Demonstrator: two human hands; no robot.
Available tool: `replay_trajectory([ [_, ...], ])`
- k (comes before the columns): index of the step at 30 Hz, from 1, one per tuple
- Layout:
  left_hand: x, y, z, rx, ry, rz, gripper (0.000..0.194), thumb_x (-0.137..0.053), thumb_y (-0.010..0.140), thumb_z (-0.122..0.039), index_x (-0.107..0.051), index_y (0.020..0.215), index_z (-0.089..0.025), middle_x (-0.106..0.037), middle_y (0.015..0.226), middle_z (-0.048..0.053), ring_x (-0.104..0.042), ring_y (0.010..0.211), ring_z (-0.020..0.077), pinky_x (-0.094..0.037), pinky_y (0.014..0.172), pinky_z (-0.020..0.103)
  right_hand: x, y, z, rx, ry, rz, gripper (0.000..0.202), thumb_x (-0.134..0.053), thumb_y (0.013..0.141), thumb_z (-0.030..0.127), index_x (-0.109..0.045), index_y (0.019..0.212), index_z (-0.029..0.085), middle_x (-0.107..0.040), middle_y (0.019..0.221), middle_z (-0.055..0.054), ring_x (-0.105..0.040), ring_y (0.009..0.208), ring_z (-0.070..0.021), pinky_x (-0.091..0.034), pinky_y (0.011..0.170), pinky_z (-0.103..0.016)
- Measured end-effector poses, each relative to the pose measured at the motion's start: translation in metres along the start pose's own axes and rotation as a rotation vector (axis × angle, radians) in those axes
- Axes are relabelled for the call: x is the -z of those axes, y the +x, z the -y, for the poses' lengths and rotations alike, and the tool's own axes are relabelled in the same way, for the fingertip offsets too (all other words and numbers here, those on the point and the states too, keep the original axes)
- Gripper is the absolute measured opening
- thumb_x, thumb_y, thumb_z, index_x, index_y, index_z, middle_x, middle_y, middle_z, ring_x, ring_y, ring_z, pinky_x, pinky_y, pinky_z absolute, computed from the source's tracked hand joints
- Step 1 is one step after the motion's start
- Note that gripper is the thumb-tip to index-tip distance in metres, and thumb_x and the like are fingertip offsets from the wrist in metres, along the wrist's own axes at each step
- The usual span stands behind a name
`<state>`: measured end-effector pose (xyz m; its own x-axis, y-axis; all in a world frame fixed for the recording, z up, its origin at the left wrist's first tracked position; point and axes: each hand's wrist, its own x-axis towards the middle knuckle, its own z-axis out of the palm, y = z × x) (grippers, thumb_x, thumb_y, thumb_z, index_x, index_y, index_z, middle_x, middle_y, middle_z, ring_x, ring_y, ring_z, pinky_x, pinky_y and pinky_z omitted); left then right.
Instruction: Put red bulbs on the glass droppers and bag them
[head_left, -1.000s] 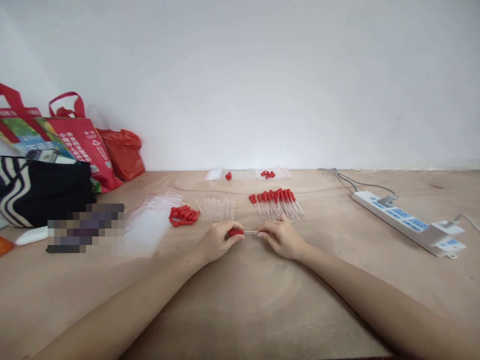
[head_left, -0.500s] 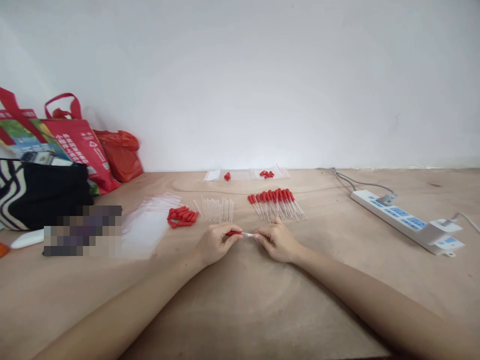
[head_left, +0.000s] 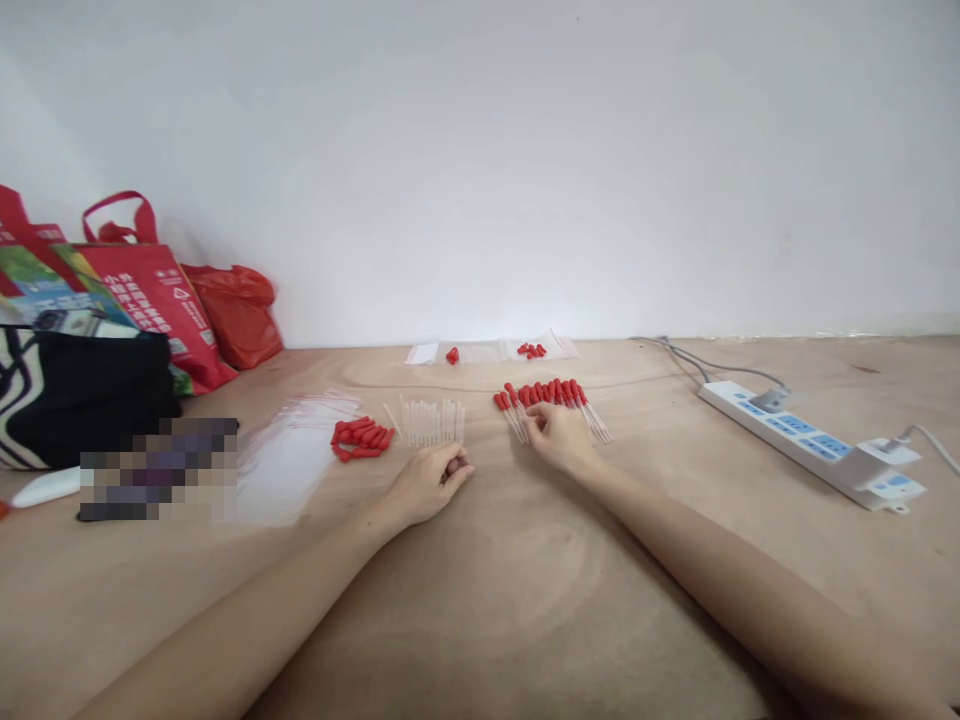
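Red-bulbed droppers point(head_left: 553, 392) lie in a row at right of centre, long axes slanting near to far, bulbs at the far ends. The right hand point(head_left: 564, 437), the nearer, overlaps their near side, fingers bent; whether it pinches one cannot be determined. The left hand point(head_left: 429, 482) is curled just near of the clear tubes point(head_left: 431, 422), contents hidden.

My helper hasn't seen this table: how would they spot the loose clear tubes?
On the wooden table, look just beyond the left hand. The clear tubes lie between the loose red bulbs and the red-topped droppers; unlike the droppers, they have no red tops.
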<state>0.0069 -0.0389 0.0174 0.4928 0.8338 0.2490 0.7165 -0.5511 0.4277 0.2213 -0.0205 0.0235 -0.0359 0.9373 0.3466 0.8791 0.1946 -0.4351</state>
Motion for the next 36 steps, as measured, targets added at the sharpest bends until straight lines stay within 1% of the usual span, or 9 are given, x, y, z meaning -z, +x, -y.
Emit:
replay_trajectory([
  [4,0.001,0.0,-0.002,0.004,-0.001,0.007,0.012,-0.046,0.078,-0.025,-0.051,0.072,-0.017,-0.05,0.061,-0.002,-0.048,0.057,0.0121,-0.036,0.054,0.022,-0.013,0.018,0.008,-0.063,-0.13,-0.057,0.025,-0.04,0.08,0.031,-0.061,0.09,0.02,-0.066,0.08,-0.005,-0.058,0.082,-0.0197,-0.028,0.074,-0.031],
  [11,0.001,-0.001,-0.002,0.005,-0.011,0.014,0.011,-0.046,0.078,-0.025,-0.051,0.073,-0.017,-0.05,0.061,-0.002,-0.047,0.057,0.0118,-0.035,0.054,0.022,-0.025,0.026,0.014,-0.14,-0.285,-0.011,0.025,-0.039,0.078,0.026,-0.056,0.094,0.015,-0.066,0.081,-0.01,-0.058,0.078,-0.0221,-0.023,0.075,-0.035],
  [16,0.0,0.0,0.0,0.003,-0.013,0.018,0.011,-0.046,0.078,-0.025,-0.051,0.073,-0.017,-0.05,0.061,-0.002,-0.047,0.057,0.0119,-0.036,0.054,0.022,-0.026,0.023,0.019,-0.081,-0.268,-0.045,0.025,-0.038,0.079,0.029,-0.055,0.091,0.016,-0.065,0.086,-0.009,-0.057,0.082,-0.0215,-0.021,0.076,-0.035],
  [21,0.0,-0.001,-0.001,-0.039,-0.015,0.013,0.01,-0.046,0.078,-0.024,-0.051,0.073,-0.017,-0.052,0.066,-0.001,-0.049,0.06,0.0127,-0.039,0.057,0.023,-0.036,0.022,0.043,-0.005,-0.183,0.007,0.026,-0.038,0.08,0.034,-0.058,0.079,0.018,-0.066,0.082,-0.007,-0.058,0.08,-0.0195,-0.022,0.077,-0.035],
  [24,0.003,-0.002,0.001,-0.07,0.05,-0.148,0.012,-0.043,0.08,-0.024,-0.052,0.075,-0.018,-0.055,0.075,0.002,-0.052,0.071,0.0157,-0.041,0.068,0.027,-0.044,0.023,0.058,-0.025,-0.105,0.018,0.029,-0.039,0.08,0.039,-0.059,0.083,0.019,-0.066,0.084,-0.006,-0.058,0.08,-0.0187,-0.023,0.077,-0.035],
  [27,0.005,0.003,0.009,0.009,0.222,-0.385,0.018,-0.038,0.083,-0.025,-0.054,0.085,-0.017,-0.056,0.086,0.006,-0.05,0.087,0.0207,-0.039,0.081,0.034,-0.051,0.025,0.067,-0.038,-0.089,0.035,0.033,-0.039,0.08,0.042,-0.058,0.091,0.017,-0.066,0.087,-0.007,-0.058,0.083,-0.0192,-0.023,0.079,-0.035],
  [29,0.005,0.01,0.016,0.089,0.33,-0.426,0.024,-0.037,0.084,-0.026,-0.054,0.099,-0.017,-0.054,0.101,0.01,-0.047,0.098,0.0235,-0.035,0.088,0.036,-0.054,0.026,0.07,-0.036,-0.11,0.071,0.037,-0.038,0.08,0.044,-0.058,0.093,0.016,-0.066,0.086,-0.009,-0.058,0.085,-0.02,-0.023,0.08,-0.035],
  [32,0.001,0.025,0.025,0.279,0.445,-0.366,0.036,-0.037,0.084,-0.032,-0.049,0.113,-0.014,-0.047,0.117,0.015,-0.039,0.111,0.0293,-0.03,0.093,0.041,-0.057,0.025,0.071,-0.021,-0.147,0.119,0.036,-0.037,0.081,0.042,-0.061,0.088,0.015,-0.066,0.084,-0.011,-0.058,0.083,-0.0205,-0.023,0.08,-0.035],
  [36,-0.002,0.046,0.028,0.521,0.461,-0.234,0.049,-0.031,0.084,-0.046,-0.046,0.117,-0.014,-0.04,0.126,0.019,-0.029,0.119,0.0379,-0.024,0.092,0.053,-0.057,0.023,0.071,-0.013,-0.165,0.113,0.032,-0.037,0.081,0.034,-0.062,0.082,0.015,-0.066,0.081,-0.011,-0.059,0.08,-0.0201,-0.023,0.081,-0.036],
])
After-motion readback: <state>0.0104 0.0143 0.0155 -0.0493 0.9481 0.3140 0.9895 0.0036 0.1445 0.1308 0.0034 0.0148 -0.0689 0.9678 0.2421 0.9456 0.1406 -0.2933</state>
